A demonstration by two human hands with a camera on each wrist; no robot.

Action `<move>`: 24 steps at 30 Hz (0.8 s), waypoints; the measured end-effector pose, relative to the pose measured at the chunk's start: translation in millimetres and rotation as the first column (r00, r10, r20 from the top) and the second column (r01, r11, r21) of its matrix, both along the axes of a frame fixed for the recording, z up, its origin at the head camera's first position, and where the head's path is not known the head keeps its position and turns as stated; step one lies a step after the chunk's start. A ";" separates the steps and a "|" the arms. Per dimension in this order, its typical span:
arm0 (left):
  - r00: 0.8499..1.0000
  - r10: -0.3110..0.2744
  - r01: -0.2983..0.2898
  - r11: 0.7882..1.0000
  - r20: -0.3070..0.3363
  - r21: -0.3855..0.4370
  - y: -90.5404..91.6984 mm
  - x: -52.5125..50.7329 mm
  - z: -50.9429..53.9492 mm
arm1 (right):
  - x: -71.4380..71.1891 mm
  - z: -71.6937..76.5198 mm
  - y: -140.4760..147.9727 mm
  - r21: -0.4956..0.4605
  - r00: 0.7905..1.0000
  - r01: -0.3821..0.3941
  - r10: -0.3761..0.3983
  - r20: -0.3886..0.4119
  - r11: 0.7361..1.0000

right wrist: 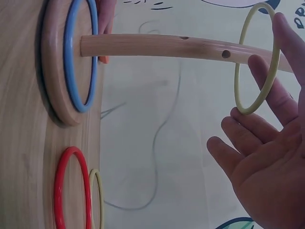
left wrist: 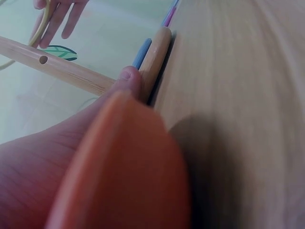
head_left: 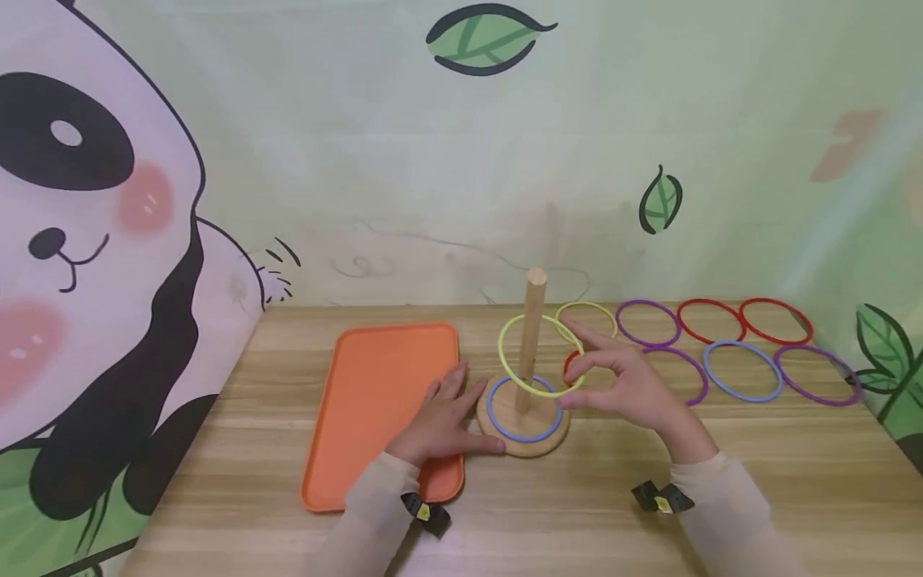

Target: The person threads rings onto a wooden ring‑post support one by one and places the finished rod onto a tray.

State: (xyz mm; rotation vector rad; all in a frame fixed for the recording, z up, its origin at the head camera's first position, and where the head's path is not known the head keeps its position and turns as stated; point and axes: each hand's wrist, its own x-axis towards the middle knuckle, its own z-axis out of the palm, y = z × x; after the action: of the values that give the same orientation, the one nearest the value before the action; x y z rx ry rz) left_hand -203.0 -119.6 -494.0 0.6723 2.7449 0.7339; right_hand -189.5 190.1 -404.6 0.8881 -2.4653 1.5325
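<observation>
A wooden post (head_left: 532, 328) rises from a round wooden base (head_left: 534, 450), and a blue ring (head_left: 524, 439) lies flat on that base around the post. My right hand (head_left: 627, 389) pinches a light yellow ring (right wrist: 237, 81) between thumb and fingers. That ring encircles the upper part of the post, its rim held above the base. My left hand (head_left: 447, 421) spreads along the left side of the base, thumb touching the rim, the wrist over an orange tray (head_left: 375, 377). In the left wrist view, the tray's edge hides part of this hand.
Right of the stand, several rings lie on the table: another yellow ring (head_left: 586, 304), purple rings (head_left: 647, 302), red rings (head_left: 776, 300) and a blue ring (head_left: 743, 398). One red ring (right wrist: 58, 191) is partly behind my right hand. A printed cloth (head_left: 360, 160) hangs behind the table.
</observation>
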 end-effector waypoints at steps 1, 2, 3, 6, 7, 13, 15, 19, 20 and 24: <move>1.000 -0.001 0.001 1.000 -0.002 0.009 0.3 0.0 0.1 | -0.6 -1.4 0.1 0.009 1.000 0.005 -0.004 -0.010 1.000; 1.000 -0.001 0.001 1.000 -0.005 0.009 0.5 -0.3 -0.1 | -1.2 -2.4 0.1 0.018 1.000 0.007 -0.007 -0.021 1.000; 1.000 0.000 0.000 1.000 -0.007 0.008 0.5 -0.4 -0.1 | -2.0 -3.4 -0.2 0.024 1.000 0.005 -0.004 -0.029 1.000; 1.000 0.006 -0.006 1.000 -0.008 0.013 0.5 -0.3 0.3 | -3.7 -5.4 -0.9 0.039 0.999 -0.001 0.002 -0.034 0.999; 1.000 0.007 -0.007 1.000 -0.006 0.014 0.6 -0.3 0.6 | -4.0 -6.0 -1.0 0.040 0.999 -0.002 0.003 -0.033 0.999; 1.000 0.003 -0.003 1.000 0.008 0.019 0.1 -0.2 2.4 | -4.9 -8.9 -0.1 0.043 1.000 -0.004 0.004 -0.007 0.999; 1.000 0.001 -0.001 1.000 0.000 0.031 -0.3 0.1 2.8 | -5.7 -9.8 0.0 0.052 1.000 -0.005 0.005 0.001 0.999; 1.000 -0.001 0.001 0.999 0.001 0.032 -0.5 -0.4 1.4 | -6.6 -11.7 0.9 0.064 1.000 0.000 -0.001 0.011 0.998; 1.000 -0.003 0.003 0.999 0.002 0.032 -0.2 -0.4 1.1 | -6.6 -12.4 1.6 0.067 1.000 0.002 -0.003 0.014 0.998; 1.000 -0.006 0.006 1.000 0.001 0.023 0.6 -0.9 1.0 | -7.1 -14.6 2.9 0.079 1.000 -0.001 -0.001 0.022 0.997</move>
State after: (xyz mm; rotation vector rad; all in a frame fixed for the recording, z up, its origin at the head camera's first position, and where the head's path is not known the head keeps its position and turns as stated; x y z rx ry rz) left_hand -203.9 -119.0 -492.9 0.6841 2.7363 0.7651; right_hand -196.6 192.9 -419.2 0.8885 -2.5571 1.4616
